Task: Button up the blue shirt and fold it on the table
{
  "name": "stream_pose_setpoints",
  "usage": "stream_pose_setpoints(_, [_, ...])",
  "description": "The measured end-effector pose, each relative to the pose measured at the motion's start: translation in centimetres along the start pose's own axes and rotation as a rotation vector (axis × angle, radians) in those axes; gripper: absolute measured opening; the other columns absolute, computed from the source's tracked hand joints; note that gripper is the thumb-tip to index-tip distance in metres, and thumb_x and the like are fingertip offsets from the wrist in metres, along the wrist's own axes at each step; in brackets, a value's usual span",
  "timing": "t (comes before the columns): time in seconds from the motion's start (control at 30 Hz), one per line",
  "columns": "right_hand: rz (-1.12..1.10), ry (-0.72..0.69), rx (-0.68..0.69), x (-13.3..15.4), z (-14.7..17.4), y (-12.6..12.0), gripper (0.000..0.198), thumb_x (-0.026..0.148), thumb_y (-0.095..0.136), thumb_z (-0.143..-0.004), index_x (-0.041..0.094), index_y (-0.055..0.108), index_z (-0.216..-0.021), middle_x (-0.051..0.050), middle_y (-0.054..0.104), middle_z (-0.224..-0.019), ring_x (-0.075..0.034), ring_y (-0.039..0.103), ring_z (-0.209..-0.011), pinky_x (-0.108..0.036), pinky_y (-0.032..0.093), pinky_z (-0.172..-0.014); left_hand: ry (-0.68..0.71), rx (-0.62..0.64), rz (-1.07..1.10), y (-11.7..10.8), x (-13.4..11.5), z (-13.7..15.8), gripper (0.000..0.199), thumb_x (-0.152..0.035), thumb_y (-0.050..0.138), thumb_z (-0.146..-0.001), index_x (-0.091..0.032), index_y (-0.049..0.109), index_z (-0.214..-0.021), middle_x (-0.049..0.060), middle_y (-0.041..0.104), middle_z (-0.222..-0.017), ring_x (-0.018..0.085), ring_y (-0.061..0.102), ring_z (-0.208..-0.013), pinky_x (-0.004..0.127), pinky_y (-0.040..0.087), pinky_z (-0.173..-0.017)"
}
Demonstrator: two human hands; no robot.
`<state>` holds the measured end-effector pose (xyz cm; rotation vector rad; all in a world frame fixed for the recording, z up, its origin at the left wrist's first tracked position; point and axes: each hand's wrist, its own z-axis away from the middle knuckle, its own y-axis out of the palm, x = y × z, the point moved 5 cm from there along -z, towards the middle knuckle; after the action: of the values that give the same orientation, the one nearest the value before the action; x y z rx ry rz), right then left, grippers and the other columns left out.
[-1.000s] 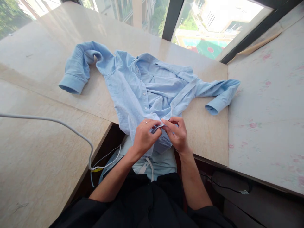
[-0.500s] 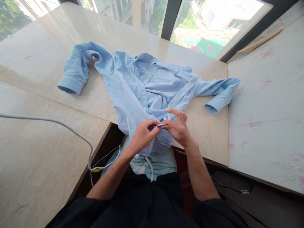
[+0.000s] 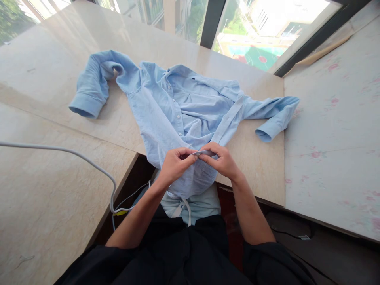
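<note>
A light blue button-up shirt (image 3: 154,107) lies spread on the counter, its front partly open and its lower hem hanging over the near edge onto my lap. White buttons run down one front edge. My left hand (image 3: 177,161) pinches the shirt's front edge between thumb and fingers. Close against it, my right hand (image 3: 220,159) pinches the other front edge, thumb below and fingers on top. The two edges meet between my fingertips; a small pale spot shows there, perhaps a button. The sleeves stretch out to either side, cuffs bent toward me.
The stone counter (image 3: 32,190) has a corner cut-out where I sit. A grey cable (image 3: 74,155) crosses its left side and drops over the edge. Windows (image 3: 252,35) line the back. At right stands a flower-patterned wall panel (image 3: 329,158).
My right index finger, raised before, has come down and closed on the shirt edge. Both hands stay together at nearly the same place. The rest of the shirt lies as before.
</note>
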<state>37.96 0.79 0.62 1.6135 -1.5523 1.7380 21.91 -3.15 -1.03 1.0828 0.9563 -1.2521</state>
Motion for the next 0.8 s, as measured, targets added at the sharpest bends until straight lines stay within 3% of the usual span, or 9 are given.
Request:
stream_pose_setpoints(0.17, [-0.150, 0.242, 0.055, -0.5, -0.1, 0.0, 0.018, 0.034, 0.072, -0.083, 0.019, 0.072, -0.092, -0.002, 0.069, -0.087, -0.016, 0.060, -0.080, -0.028, 0.044, -0.073, -0.022, -0.009, -0.001, 0.1, 0.1, 0.3, 0.022, -0.030, 0.076, -0.075, -0.016, 0.079, -0.091, 0.006, 0.075, -0.092, 0.019, 0.069, -0.088, 0.025, 0.053, -0.076])
stream_pose_setpoints(0.33, [-0.254, 0.388, 0.086, -1.0, -0.3, 0.0, 0.021, 0.035, 0.076, -0.076, 0.018, 0.074, -0.088, -0.002, 0.069, -0.083, -0.017, 0.059, -0.078, -0.029, 0.043, -0.071, -0.025, -0.014, 0.003, 0.3, 0.4, 0.3, 0.023, -0.030, 0.076, -0.075, -0.015, 0.079, -0.092, 0.005, 0.075, -0.092, 0.019, 0.070, -0.088, 0.025, 0.054, -0.078])
stream_pose_setpoints(0.67, [-0.292, 0.520, 0.156, -1.1, -1.0, 0.2, 0.019, 0.029, 0.074, -0.071, 0.014, 0.073, -0.082, -0.001, 0.065, -0.074, -0.014, 0.056, -0.070, -0.026, 0.041, -0.065, -0.025, -0.006, -0.047, 0.1, 0.4, 0.1, 0.021, -0.029, 0.076, -0.075, -0.014, 0.079, -0.090, 0.004, 0.075, -0.088, 0.018, 0.069, -0.080, 0.024, 0.052, -0.069])
stream_pose_setpoints(0.8, [-0.285, 0.486, 0.151, -0.9, -1.1, 0.0, 0.017, 0.027, 0.073, -0.071, 0.015, 0.074, -0.083, -0.001, 0.066, -0.075, -0.014, 0.057, -0.071, -0.026, 0.041, -0.066, 0.024, -0.015, -0.078, 0.1, 0.0, 0.5, 0.025, -0.034, 0.077, -0.077, -0.016, 0.078, -0.094, 0.005, 0.075, -0.093, 0.020, 0.070, -0.086, 0.026, 0.053, -0.073])
